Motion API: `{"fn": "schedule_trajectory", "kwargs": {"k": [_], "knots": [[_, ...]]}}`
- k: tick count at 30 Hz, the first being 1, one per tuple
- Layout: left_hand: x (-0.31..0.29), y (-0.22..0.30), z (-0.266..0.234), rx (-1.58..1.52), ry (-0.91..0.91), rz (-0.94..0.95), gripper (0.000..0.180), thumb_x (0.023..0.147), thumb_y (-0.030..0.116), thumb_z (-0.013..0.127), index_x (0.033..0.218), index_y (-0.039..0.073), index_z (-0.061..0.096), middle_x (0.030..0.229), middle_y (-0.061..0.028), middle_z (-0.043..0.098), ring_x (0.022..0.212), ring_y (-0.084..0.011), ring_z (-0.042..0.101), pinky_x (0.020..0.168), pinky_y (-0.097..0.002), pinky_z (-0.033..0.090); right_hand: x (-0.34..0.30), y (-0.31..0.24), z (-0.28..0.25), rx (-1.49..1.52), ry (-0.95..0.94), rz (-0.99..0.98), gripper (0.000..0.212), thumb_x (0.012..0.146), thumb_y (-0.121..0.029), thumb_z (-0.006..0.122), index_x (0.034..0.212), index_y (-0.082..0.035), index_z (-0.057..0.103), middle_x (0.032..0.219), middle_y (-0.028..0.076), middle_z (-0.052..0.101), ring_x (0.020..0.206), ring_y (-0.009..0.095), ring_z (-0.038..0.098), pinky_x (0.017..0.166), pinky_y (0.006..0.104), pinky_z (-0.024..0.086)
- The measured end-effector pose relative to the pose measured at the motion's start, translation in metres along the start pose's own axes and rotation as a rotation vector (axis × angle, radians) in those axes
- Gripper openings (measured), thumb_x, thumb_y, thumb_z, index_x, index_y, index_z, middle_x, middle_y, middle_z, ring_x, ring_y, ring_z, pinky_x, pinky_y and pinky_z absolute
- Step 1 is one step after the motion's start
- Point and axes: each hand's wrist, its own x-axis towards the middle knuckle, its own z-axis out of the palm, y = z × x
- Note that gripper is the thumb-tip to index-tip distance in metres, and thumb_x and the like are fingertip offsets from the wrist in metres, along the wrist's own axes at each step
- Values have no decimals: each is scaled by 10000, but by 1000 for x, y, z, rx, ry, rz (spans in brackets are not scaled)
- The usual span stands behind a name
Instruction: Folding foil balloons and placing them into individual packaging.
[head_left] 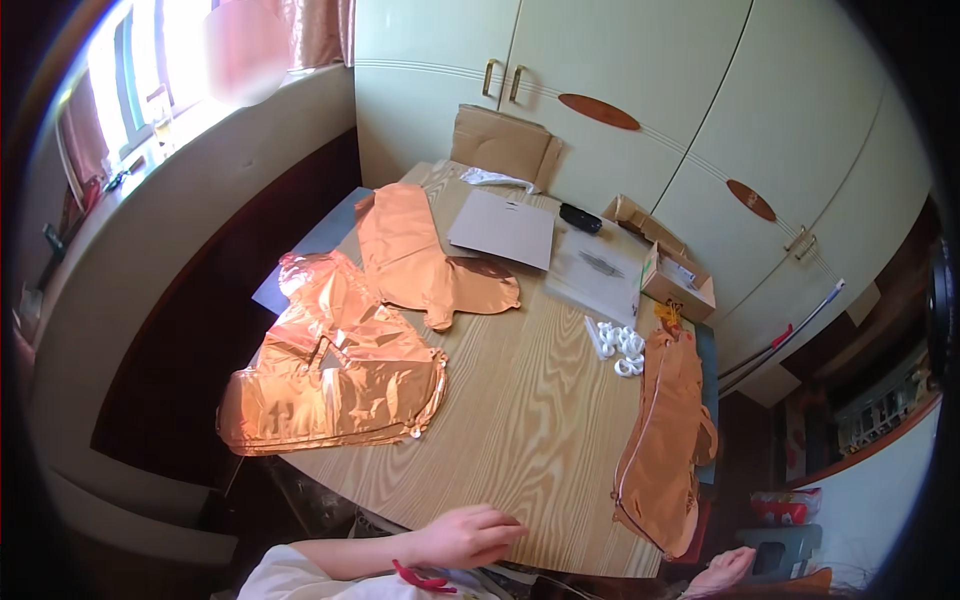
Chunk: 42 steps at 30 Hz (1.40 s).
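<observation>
L hand (465, 537) by near edge of wood-grain table (525, 430), fingers side by side, loosely bent, not clenched. R hand (724, 574) low, just past near R corner; can't tell if its fingers pinch anything. Flat orange balloon (662, 440) lies along table's R side, near end close to R hand's fingers but apart. Shiny creased balloon (340, 395) sits fwd & L of L hand, well apart from its fingers; third balloon (410, 260) right behind it. White rolls (627, 350) bunched beside flat orange one. Farther back: grey board (503, 230), clear plastic sheet (592, 275), small black item (580, 218), open box (683, 283), folded cardboard (500, 145) at far end. Rm: pale cupboards (430, 110) w/ handles behind, bright window (165, 65) w/ pink curtain (320, 32) far L.
</observation>
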Motion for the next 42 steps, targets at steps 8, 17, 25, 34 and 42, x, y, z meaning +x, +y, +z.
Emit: {"fn": "schedule_trajectory", "kwargs": {"k": [8, 17, 25, 34, 42], "knots": [[6, 9, -2, -579, -307, -411, 369, 898, 321, 718, 1085, 16, 626, 850, -116, 664, 748, -173, 654, 662, -329, 525, -264, -103, 227, 1037, -1181, 456, 455, 1041, -432, 392, 712, -119, 390, 545, -4, 333, 440, 119, 232, 456, 309, 253], [-168, -48, -93, -837, -115, -900, 202, 963, 160, 640, 1021, -14, 725, 794, -52, 707, 721, -105, 676, 658, -251, 558, -293, -107, 350, 178, -1761, -582, 370, 1001, -340, 527, 1201, -29, 540, 1191, 157, 566, 1151, 296, 539, 1023, 407, 403], [-395, -225, -41, 312, 230, -1600, 190, 886, 117, 613, 1006, -3, 699, 884, -165, 712, 853, -237, 720, 706, -359, 583, -284, -62, 454, -606, -1243, -1183, 592, 927, -418, 584, 1345, -2, 532, 1441, 159, 487, 1363, 352, 405, 1126, 486, 306], [-396, -236, -50, 114, -411, -1514, 387, 903, 314, 605, 1152, 23, 665, 1122, -181, 683, 1026, -337, 647, 888, -410, 502, -307, -64, 460, -357, -1103, -1131, 163, 811, -268, 741, 878, -119, 747, 1113, 0, 674, 1123, 233, 545, 968, 427, 404], [-90, -20, -158, 426, 240, -402, 260, 834, 236, 716, 1013, 53, 667, 854, -91, 669, 798, -243, 650, 765, -364, 511, -297, -111, 472, -173, -1045, -933, 250, 799, -288, 767, 684, -103, 645, 844, 12, 592, 852, 231, 559, 761, 385, 432]]}}
